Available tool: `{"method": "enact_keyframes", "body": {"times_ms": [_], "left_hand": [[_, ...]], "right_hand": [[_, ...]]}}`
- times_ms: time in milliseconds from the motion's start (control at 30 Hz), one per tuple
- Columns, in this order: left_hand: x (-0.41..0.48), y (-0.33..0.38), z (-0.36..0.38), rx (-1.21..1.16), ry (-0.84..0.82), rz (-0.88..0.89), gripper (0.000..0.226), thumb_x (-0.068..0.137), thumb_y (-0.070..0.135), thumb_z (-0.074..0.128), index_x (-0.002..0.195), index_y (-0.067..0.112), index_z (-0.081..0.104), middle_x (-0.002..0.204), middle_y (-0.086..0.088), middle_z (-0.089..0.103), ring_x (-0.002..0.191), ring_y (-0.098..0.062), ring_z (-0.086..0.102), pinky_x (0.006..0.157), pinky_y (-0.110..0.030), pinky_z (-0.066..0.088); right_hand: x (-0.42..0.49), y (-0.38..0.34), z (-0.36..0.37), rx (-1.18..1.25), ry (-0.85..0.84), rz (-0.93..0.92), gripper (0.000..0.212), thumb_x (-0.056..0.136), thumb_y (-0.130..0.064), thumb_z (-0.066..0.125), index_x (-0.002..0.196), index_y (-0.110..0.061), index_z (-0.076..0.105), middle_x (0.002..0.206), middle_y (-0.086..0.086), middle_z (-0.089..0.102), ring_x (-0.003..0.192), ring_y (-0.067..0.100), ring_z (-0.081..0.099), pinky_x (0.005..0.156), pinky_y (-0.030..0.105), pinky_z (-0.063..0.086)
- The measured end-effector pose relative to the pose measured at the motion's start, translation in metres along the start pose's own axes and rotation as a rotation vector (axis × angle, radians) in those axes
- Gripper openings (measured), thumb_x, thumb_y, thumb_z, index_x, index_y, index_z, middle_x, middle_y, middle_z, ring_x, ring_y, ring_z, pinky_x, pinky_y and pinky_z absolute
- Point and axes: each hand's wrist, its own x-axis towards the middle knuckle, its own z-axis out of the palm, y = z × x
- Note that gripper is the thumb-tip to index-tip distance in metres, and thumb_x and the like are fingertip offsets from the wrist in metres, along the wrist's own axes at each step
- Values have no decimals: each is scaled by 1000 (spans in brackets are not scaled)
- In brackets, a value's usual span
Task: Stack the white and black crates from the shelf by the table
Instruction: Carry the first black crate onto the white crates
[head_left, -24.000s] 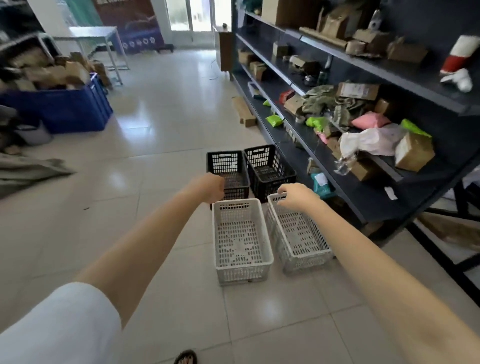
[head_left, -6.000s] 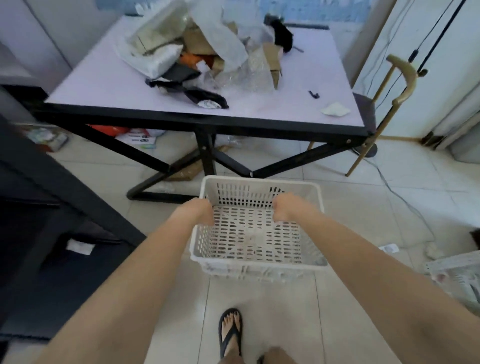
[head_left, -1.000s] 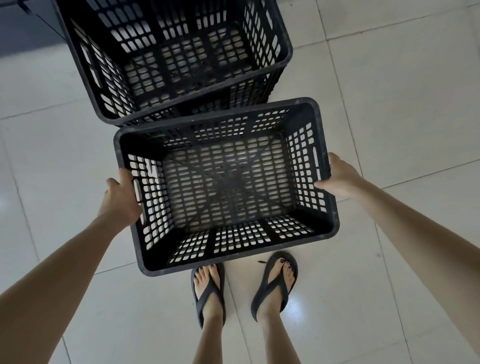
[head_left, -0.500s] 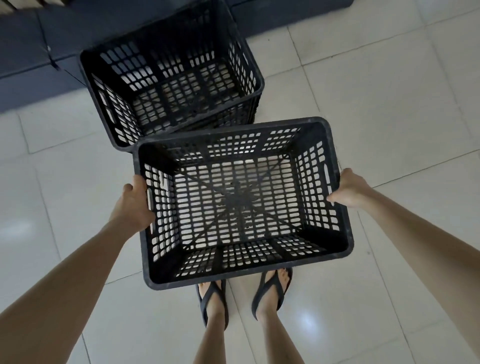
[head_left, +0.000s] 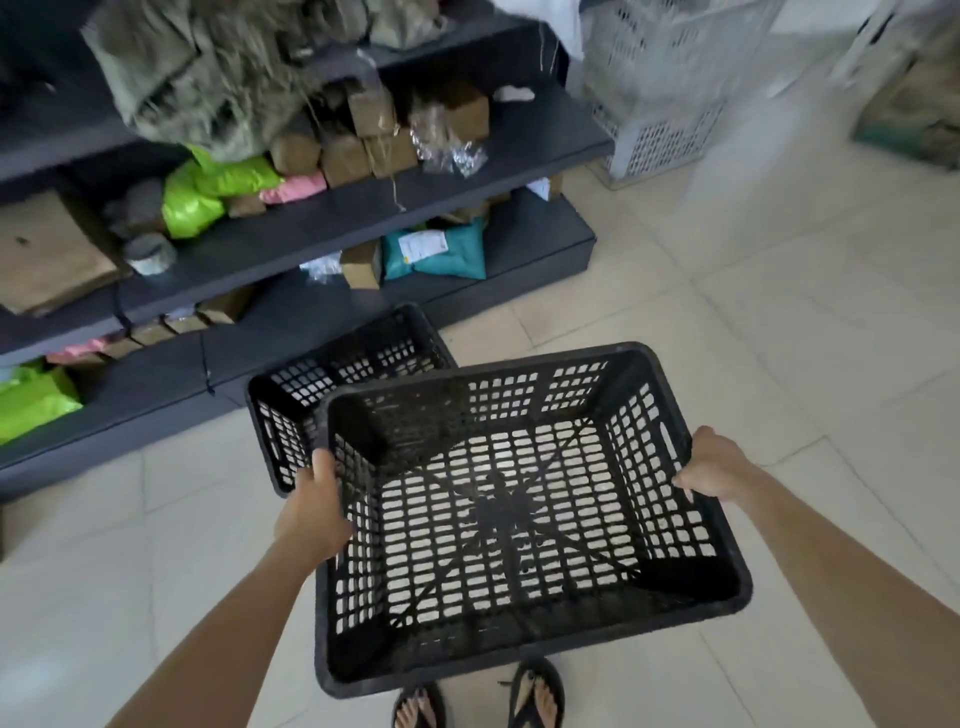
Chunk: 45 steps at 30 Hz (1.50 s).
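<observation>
I hold an empty black crate (head_left: 519, 519) off the floor in front of me. My left hand (head_left: 317, 509) grips its left wall and my right hand (head_left: 714, 462) grips its right rim. A second black crate (head_left: 332, 379) stands on the tiles behind it, partly hidden by the one I carry. White crates (head_left: 654, 88), blurred, stand stacked at the top right beyond the end of the dark shelf (head_left: 311, 228).
The shelf fills the upper left with cardboard boxes, green and pink bags, a teal parcel (head_left: 441, 254) and an olive cloth bundle (head_left: 208, 73). Pale floor tiles (head_left: 779, 291) stretch to the right. My feet in black sandals (head_left: 478, 701) show under the crate.
The view has lifted from the floor to the shelf and white crates. The held crate has risen and shifted right, away from the crate on the floor. Both grips are unchanged.
</observation>
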Motion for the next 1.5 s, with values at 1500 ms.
{"method": "enact_keyframes", "body": {"times_ms": [1500], "left_hand": [[298, 837, -253, 112, -68, 281, 96, 84, 5, 56, 153, 15, -10, 139, -23, 45, 101, -31, 62, 71, -33, 52]], "right_hand": [[390, 43, -786, -25, 185, -13, 11, 85, -8, 59, 82, -4, 50, 85, 13, 53, 87, 25, 50, 55, 23, 38]]}}
